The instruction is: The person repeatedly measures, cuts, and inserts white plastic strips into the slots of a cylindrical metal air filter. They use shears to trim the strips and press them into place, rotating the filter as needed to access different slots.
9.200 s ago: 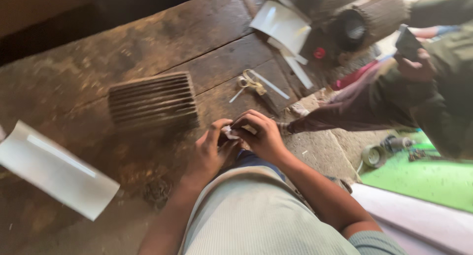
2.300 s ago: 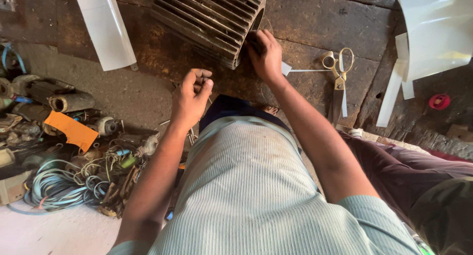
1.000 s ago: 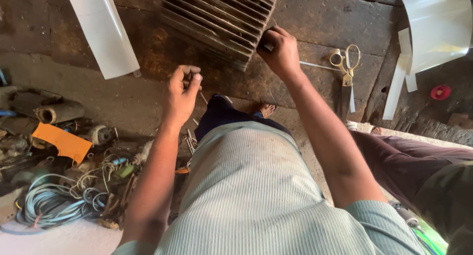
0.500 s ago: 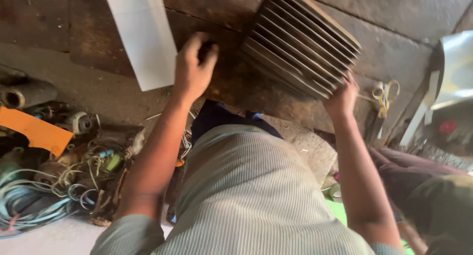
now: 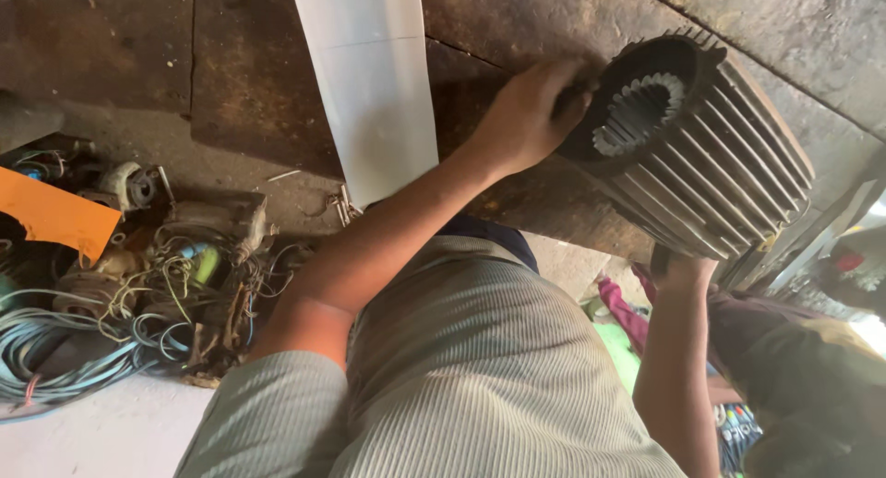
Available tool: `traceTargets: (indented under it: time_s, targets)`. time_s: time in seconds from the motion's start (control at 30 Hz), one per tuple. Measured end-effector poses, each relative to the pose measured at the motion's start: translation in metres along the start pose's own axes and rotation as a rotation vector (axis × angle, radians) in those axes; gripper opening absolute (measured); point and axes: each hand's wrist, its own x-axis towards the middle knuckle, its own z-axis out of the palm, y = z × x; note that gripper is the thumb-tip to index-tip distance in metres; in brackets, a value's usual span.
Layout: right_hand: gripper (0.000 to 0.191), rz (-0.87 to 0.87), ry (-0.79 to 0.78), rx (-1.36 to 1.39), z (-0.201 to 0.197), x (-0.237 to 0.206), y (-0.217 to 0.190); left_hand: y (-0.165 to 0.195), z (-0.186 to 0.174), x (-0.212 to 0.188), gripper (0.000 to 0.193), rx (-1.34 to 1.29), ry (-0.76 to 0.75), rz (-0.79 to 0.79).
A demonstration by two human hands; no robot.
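- The finned motor housing [image 5: 701, 155] lies tilted on the dark desk [image 5: 240, 81], its open bore facing me and left, long axis running toward the upper right.
- My left hand [image 5: 531, 113] grips its rim, fingers curled over.
- My right hand [image 5: 683, 270] props it underneath; those fingers are hidden, so I can't tell their state.

White sheet [image 5: 369, 81] on the worn wooden bench [image 5: 138, 63]; tangled wires [image 5: 120, 321] and orange card [image 5: 55, 215] alongside.
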Motion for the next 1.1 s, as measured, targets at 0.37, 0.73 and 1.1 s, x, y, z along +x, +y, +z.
traceTargets:
  time_s: [0.37,0.73,1.1]
  targets:
    - [0.043,0.052,-0.084,-0.154,0.012,-0.001,-0.025,-0.013,0.017,0.017,0.013,0.028,-0.044,-0.006]
    - [0.012,0.060,0.128,-0.160,-0.033,0.004,0.000,0.010,0.015,0.031,0.025,0.063,-0.216,0.032]
    - [0.030,-0.501,0.178,-0.751,-0.035,0.001,-0.008,0.048,0.025,0.003,0.026,0.362,-0.338,0.162]
